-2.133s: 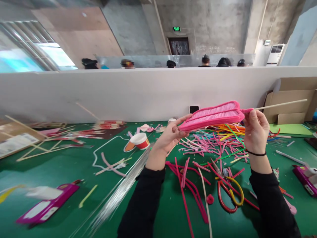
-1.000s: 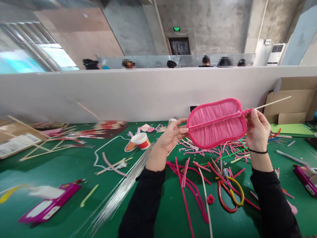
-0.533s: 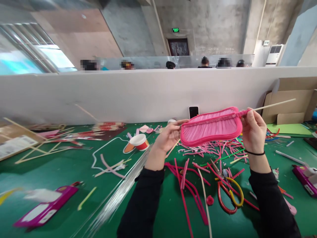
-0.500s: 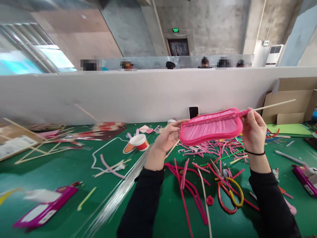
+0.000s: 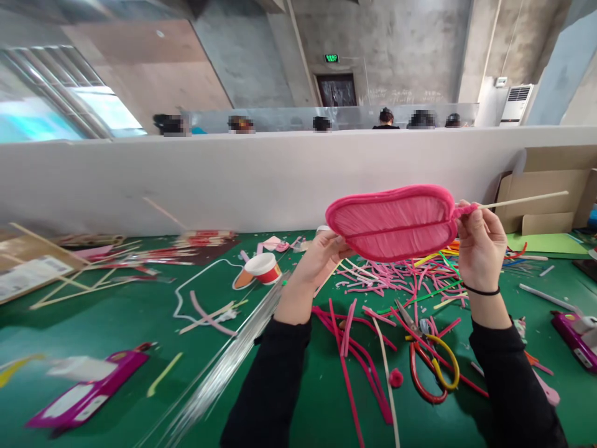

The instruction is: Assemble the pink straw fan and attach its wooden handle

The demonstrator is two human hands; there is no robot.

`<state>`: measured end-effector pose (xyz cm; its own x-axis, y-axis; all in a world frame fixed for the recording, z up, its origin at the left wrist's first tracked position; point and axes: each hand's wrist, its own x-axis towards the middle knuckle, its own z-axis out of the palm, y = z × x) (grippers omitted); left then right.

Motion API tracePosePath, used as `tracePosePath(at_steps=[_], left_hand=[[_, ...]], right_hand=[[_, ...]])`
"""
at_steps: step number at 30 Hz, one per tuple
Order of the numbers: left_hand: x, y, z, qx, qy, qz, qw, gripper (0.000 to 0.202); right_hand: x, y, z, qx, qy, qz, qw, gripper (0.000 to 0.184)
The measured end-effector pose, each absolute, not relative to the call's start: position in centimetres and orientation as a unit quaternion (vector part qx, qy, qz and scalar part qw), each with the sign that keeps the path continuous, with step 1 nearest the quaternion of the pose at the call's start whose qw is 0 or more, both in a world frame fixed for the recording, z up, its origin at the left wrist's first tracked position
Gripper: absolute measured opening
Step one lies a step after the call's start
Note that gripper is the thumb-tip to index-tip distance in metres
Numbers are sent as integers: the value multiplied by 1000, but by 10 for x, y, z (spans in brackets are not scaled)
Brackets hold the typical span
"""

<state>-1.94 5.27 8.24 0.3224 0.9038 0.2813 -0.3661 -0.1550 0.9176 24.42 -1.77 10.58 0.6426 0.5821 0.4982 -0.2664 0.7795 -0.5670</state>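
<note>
A pink leaf-shaped piece (image 5: 396, 218) hangs in the air above the table, its fuzzy pipe-cleaner rim and midrib framing thin, streaky pink filling. My right hand (image 5: 482, 239) pinches the fuzzy wrapped stem at its right end, where a thin wooden stick (image 5: 527, 199) juts out to the right. At the lower left rim, my left hand (image 5: 321, 258) is closed on the leaf, some fingertips hidden behind it. Beneath lie a heap of short pink pipe-cleaner pieces (image 5: 392, 278), longer pink strips (image 5: 368, 367) and scissors (image 5: 433, 367) with red and yellow handles.
Purple glue guns lie at the left (image 5: 88, 392) and right (image 5: 576, 339). A paper cup (image 5: 263, 269) and a bundle of clear strands (image 5: 228, 358) are left of my arms. Behind stand a phone-free stretch of white partition (image 5: 209, 180) and a cardboard box (image 5: 550, 193).
The leaf has been tilted up and turned, so its broad face shows more and now covers the phone behind it. Both hands keep hold, the right shifting slightly right.
</note>
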Motion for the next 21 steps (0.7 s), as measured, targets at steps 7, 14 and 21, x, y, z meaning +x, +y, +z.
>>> tracePosePath(at_steps=[7, 14, 21], left_hand=[[-13, 49, 84, 498, 312, 524, 617, 62], [-9, 43, 91, 503, 316, 527, 608, 67], [-6, 48, 84, 497, 324, 566, 573, 59]], right_hand=[[246, -20, 106, -229, -361, 258, 867, 15], [244, -15, 103, -231, -358, 253, 869, 18], [242, -16, 105, -238, -343, 241, 876, 16]])
